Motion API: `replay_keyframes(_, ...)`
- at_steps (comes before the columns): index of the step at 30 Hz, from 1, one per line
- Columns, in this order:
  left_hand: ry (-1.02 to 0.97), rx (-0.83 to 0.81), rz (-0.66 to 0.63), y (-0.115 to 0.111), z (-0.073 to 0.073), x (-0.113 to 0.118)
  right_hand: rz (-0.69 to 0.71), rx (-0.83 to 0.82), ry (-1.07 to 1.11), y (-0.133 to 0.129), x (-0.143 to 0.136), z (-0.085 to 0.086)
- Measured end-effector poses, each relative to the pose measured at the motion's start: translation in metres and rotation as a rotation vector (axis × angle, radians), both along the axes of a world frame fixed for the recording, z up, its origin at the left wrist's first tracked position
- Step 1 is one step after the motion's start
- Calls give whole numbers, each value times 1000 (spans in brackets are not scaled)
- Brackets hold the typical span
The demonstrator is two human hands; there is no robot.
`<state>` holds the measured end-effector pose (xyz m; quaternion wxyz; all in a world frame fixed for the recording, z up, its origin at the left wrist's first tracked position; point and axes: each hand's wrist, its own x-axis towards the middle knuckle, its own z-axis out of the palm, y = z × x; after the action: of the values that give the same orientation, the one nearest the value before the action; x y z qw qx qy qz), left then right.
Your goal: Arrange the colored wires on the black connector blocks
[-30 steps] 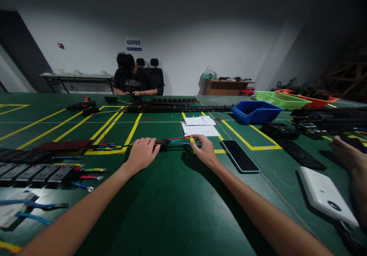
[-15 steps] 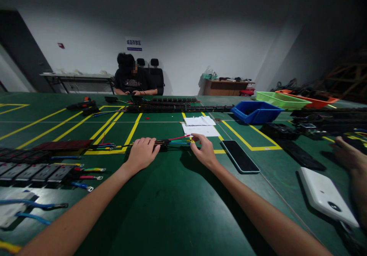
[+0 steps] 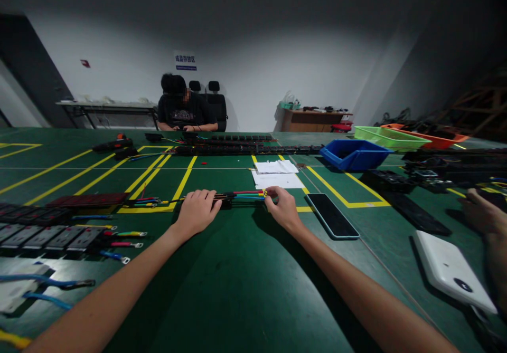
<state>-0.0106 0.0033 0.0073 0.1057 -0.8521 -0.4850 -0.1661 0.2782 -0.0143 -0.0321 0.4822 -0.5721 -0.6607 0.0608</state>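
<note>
Across the green table in front of me lies a bundle of wires [image 3: 243, 196] in red, blue, yellow and green. My left hand [image 3: 197, 210] is wrapped over the bundle from above, beside a dark piece partly hidden under its fingers. At the right end of the bundle, my right hand [image 3: 282, 205] pinches the wire ends between thumb and fingers, where small yellow bits show. To the left of my left hand, more wire ends with metal lugs [image 3: 148, 202] stick out near a dark red strip [image 3: 89, 200].
A phone [image 3: 331, 216] lies right of my right hand, with papers [image 3: 277, 173] behind it. A white device [image 3: 451, 271], a blue bin [image 3: 354, 155] and another person's hand [image 3: 485, 221] are at right. Socket strips [image 3: 63, 239] lie left. A person [image 3: 186, 105] sits opposite.
The red wire, which stuck up apart from the others, now lies down alongside them. My right hand's fingers have closed on the wire ends; my left hand has stayed in place.
</note>
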Motion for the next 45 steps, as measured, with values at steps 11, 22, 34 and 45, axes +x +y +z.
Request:
replay_keyframes(11,13,21,5,1,-1,0,24,157,-51,-7,-3,7)
replay_keyframes(22,0,-1,-1,0,0,0,7,-49,7,-5,-1,6)
replay_keyframes(34,8,-1,7,-1,1,0,24,-14,21,-1,2,2)
replay_keyframes(45,6,6,9,1,-1,0,8,-159,-11,4,4,-4)
